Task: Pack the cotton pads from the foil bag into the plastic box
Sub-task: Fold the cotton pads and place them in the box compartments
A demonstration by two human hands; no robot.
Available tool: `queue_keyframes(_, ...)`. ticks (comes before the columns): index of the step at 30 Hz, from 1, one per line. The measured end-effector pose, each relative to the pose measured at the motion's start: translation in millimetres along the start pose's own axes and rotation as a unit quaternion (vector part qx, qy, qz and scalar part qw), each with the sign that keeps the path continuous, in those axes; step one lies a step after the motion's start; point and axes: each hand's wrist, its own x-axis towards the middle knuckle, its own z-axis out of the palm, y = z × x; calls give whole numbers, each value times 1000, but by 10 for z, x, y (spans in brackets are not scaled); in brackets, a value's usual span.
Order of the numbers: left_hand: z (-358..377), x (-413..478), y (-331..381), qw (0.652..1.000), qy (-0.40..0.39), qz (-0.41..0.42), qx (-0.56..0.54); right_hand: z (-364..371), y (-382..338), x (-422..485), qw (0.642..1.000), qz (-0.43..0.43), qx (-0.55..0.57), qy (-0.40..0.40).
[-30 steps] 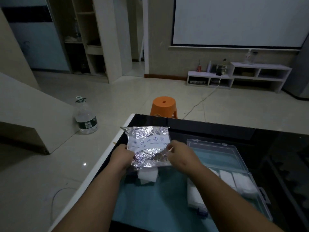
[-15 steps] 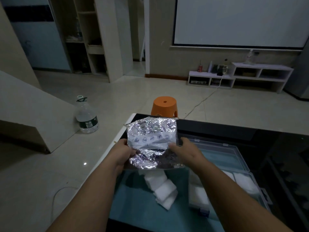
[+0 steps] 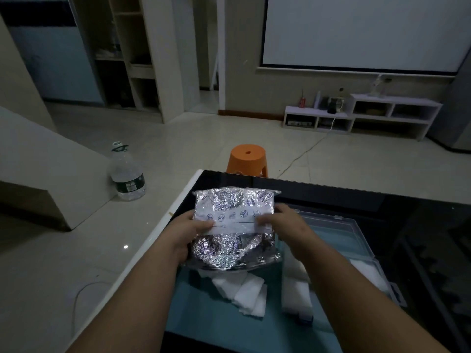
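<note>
Cotton pads [image 3: 244, 291] lie in a loose white heap on the surface, directly under the foil bag [image 3: 234, 248], its top pads reaching up to the bag's lower edge. To the right of the bag and lower, more white pads stand packed in the near end of the clear plastic box [image 3: 377, 256], whose lid lies open behind the bag's right side.

The bag is held upright above the surface. The left hand [image 3: 186, 235] grips its left edge and the right hand [image 3: 288, 225] its right edge, each with the thumb pressed on the front and the fingers curled behind. The foil is silver and crumpled. A white label band crosses its front and carries a row of small round blue pictograms above a line of print too small to read.

The surface [image 3: 331, 194] is dark, glossy glass with a white rim [image 3: 153, 240] left of the bag; beneath the bag it looks teal.

Beyond the bag an orange stool [image 3: 247, 159] stands on the pale tiled floor. Far left of the bag stands a large clear water bottle [image 3: 127, 174] with a dark green label, unreadable. Farther behind the bag, to the right, a low white shelf unit [image 3: 362, 115] bearing a red can [image 3: 302, 101] sits against the wall under a white projection screen [image 3: 367, 31]. Tall open shelving [image 3: 132, 59] stands far left. The room is dim.
</note>
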Motion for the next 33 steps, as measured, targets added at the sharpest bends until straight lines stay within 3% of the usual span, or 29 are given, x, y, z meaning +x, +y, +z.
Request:
queue_keyframes(3,32,-27,56,1000,-4,2,3,35,-24,-4,996,9,92,-8)
queue_keyframes(7,8,-65,114,999,-38,13,5,42,-43,9,994,9,101,46)
queue_keyframes(10,-7,-101,138,996,-70,22,49,68,-70,-20,995,-1,92,29)
queue_keyframes(16,101,-115,95,997,9,60,44,68,-55,-60,997,-17,77,-26)
queue_keyframes(20,152,-112,77,991,39,116,63,48,-43,-80,999,0,-30,-22)
queue_keyframes(26,73,-105,92,995,4,22,93,101,-20,-8,999,1,-21,40)
queue_keyframes(33,94,-66,29,989,41,73,123,113,-24,-90,1000,10,-11,-5)
